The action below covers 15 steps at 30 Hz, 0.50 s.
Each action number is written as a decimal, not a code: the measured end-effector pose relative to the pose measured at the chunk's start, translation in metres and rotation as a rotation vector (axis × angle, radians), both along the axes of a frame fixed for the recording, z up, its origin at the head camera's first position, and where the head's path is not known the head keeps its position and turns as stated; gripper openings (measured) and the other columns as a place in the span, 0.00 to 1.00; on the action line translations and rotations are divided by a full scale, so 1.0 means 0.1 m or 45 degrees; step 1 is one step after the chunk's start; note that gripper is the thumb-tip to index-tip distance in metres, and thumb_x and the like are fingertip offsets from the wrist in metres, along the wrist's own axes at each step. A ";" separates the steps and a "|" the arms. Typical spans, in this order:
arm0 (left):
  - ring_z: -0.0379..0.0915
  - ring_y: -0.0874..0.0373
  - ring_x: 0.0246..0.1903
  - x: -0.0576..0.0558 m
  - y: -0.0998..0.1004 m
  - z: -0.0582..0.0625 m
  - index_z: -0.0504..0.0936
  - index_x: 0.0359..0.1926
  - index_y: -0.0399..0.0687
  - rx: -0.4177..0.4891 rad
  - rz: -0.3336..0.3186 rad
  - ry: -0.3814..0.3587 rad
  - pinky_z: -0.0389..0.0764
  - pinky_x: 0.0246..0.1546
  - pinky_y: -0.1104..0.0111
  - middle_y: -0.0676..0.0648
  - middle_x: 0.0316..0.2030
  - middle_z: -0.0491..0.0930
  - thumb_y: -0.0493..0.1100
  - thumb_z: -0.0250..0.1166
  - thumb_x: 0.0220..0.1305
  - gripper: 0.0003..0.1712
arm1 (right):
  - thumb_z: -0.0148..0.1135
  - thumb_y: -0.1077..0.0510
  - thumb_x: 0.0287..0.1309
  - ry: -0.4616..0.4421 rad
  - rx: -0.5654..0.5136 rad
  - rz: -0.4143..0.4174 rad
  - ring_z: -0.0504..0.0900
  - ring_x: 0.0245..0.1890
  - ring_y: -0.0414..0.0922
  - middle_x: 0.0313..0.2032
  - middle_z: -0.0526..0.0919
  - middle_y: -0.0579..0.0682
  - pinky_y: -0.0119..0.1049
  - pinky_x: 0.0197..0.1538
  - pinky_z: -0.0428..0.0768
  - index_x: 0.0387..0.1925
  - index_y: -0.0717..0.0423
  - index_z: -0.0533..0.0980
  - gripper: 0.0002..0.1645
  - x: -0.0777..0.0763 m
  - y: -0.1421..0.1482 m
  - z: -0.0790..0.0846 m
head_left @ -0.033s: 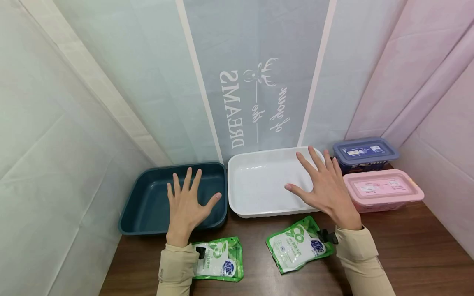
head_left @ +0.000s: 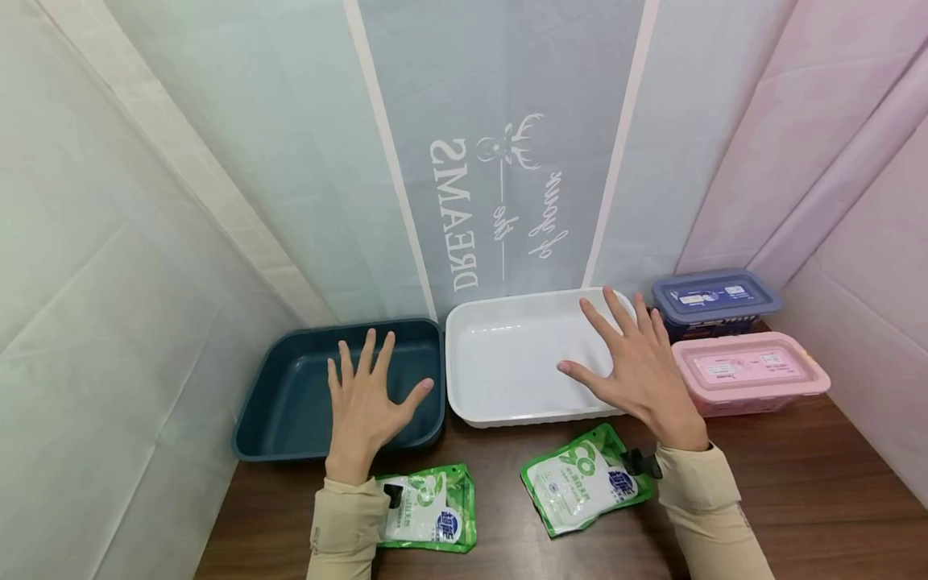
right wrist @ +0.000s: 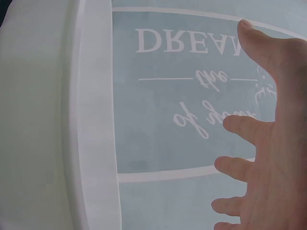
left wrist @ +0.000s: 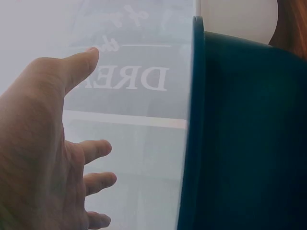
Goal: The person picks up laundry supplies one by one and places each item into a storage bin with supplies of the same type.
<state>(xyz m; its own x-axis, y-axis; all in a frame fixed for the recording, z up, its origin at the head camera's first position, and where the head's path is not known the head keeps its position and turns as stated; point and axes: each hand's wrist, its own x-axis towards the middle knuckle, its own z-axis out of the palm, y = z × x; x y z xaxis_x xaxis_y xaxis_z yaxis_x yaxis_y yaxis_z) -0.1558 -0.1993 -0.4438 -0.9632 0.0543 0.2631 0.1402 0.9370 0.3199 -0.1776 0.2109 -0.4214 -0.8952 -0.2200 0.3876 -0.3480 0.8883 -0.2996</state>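
Observation:
My left hand (head_left: 365,407) is held above the dark teal basin (head_left: 279,403), fingers spread and holding nothing. The right hand (head_left: 638,370) hovers over the right end of the white tray (head_left: 507,366), its fingers also spread. Below the left wrist lies a green and white pouch (head_left: 428,503), partly covered by the sleeve and a black wrist piece. A matching pouch (head_left: 580,479) lies tilted on the table, left of the right wrist. Both wrist views show the palms with nothing in them, next to the basin's side (left wrist: 249,134) and the tray's rim (right wrist: 98,120).
At the right stand two lidded boxes, a blue one (head_left: 714,298) behind a pink one (head_left: 750,370). Pale fabric (head_left: 507,80) with mirrored lettering rises behind the containers and along both sides. The tabletop (head_left: 500,532) is brown wood.

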 end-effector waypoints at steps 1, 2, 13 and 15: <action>0.25 0.29 0.84 0.00 0.00 0.00 0.53 0.86 0.63 -0.002 0.001 -0.002 0.32 0.80 0.32 0.46 0.87 0.43 0.83 0.59 0.63 0.60 | 0.67 0.22 0.58 0.002 0.000 0.000 0.47 0.82 0.75 0.85 0.54 0.58 0.76 0.78 0.48 0.84 0.39 0.60 0.60 0.01 0.00 0.00; 0.25 0.29 0.84 0.01 0.00 0.00 0.53 0.86 0.62 -0.002 0.000 0.001 0.32 0.80 0.32 0.46 0.87 0.43 0.83 0.60 0.63 0.60 | 0.67 0.22 0.58 0.003 -0.001 -0.001 0.47 0.82 0.75 0.85 0.54 0.57 0.76 0.78 0.48 0.84 0.39 0.60 0.59 0.01 0.00 -0.01; 0.25 0.30 0.84 0.07 -0.01 0.05 0.51 0.87 0.64 -0.010 0.009 0.014 0.33 0.80 0.32 0.46 0.87 0.42 0.83 0.60 0.63 0.61 | 0.66 0.22 0.59 0.003 0.003 0.011 0.45 0.82 0.74 0.84 0.55 0.59 0.75 0.78 0.47 0.84 0.39 0.60 0.59 0.03 -0.01 0.01; 0.26 0.29 0.84 0.12 -0.01 0.06 0.52 0.87 0.63 -0.009 0.011 0.011 0.34 0.80 0.32 0.46 0.87 0.43 0.82 0.60 0.63 0.60 | 0.66 0.23 0.59 -0.005 -0.004 0.022 0.45 0.82 0.74 0.84 0.54 0.60 0.75 0.79 0.46 0.84 0.39 0.60 0.59 0.04 -0.02 0.02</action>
<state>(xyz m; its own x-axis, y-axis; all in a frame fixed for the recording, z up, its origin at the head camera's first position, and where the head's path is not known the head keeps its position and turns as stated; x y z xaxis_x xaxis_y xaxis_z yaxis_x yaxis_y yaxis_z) -0.1443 -0.2004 -0.4379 -0.9614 0.0476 0.2711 0.1346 0.9405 0.3120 -0.1732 0.2087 -0.4198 -0.8928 -0.2345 0.3845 -0.3624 0.8811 -0.3040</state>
